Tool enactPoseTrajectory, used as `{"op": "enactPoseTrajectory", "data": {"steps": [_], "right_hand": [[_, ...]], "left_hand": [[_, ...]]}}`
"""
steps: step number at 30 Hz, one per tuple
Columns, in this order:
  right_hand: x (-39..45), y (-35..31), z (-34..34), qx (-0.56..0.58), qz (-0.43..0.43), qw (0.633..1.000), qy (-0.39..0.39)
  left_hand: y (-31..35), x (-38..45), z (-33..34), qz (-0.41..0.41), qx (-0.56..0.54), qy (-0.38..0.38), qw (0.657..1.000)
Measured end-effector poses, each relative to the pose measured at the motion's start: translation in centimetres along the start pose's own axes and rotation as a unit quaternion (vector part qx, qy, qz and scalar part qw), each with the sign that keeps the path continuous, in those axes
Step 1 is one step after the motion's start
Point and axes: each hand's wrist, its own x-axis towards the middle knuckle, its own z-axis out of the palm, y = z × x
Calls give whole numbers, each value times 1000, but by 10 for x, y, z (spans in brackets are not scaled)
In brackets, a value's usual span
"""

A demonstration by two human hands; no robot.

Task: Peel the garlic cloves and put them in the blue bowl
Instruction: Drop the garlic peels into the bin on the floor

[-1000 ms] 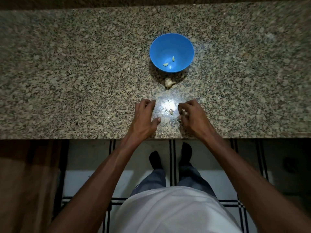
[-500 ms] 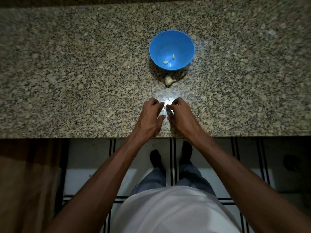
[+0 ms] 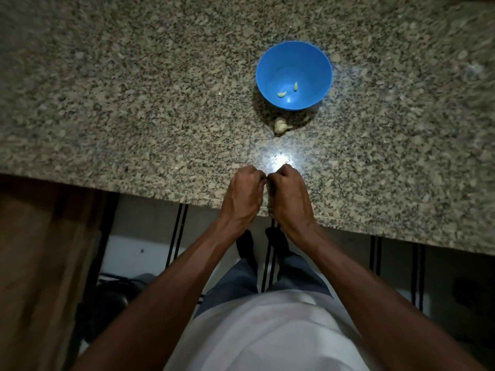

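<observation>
The blue bowl (image 3: 310, 62) stands on the granite counter (image 3: 134, 103) and holds two peeled cloves (image 3: 281, 94). Just in front of the bowl lies an unpeeled piece of garlic bulb (image 3: 280, 126). My left hand (image 3: 242, 195) and my right hand (image 3: 289, 196) are side by side over the counter's front edge, fingers curled, fingertips meeting. The small garlic clove they pinch between them is hidden by the fingers.
A bright light reflection (image 3: 278, 159) lies on the counter between my hands and the garlic bulb piece. The counter's front edge (image 3: 375, 232) slants down to the right. Below it are a striped tiled floor (image 3: 150, 236) and a brown cabinet side (image 3: 40, 263).
My right hand picked the small clove off the counter. Both hands then came together and drew back toward the front edge. The view has tilted.
</observation>
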Motion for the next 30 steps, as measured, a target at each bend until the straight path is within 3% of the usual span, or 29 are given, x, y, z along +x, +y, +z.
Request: {"op": "enactPoseTrajectory", "data": {"steps": [3, 6, 9, 12, 17, 23, 30], "right_hand": [[9, 4, -3, 51, 0, 999, -12], [33, -12, -13, 197, 81, 976, -55], [52, -49, -4, 385, 142, 899, -150], [58, -111, 22, 493, 111, 831, -231], [22, -233, 99, 506, 47, 770, -386], [-80, -355, 199, 445, 7, 745, -497], [-180, -433, 291, 351, -1, 742, -572]], "left_hand": [[-1, -6, 13, -18, 7, 27, 999], [-5, -4, 1, -171, -118, 65, 976], [-23, -18, -37, -341, -326, 113, 874], [-54, -51, -87, -384, -473, 220, 762], [-116, -159, -151, -414, -521, 373, 647], [-204, -332, -175, -469, -509, 494, 526], [-252, -488, -167, -556, -476, 527, 431]]}}
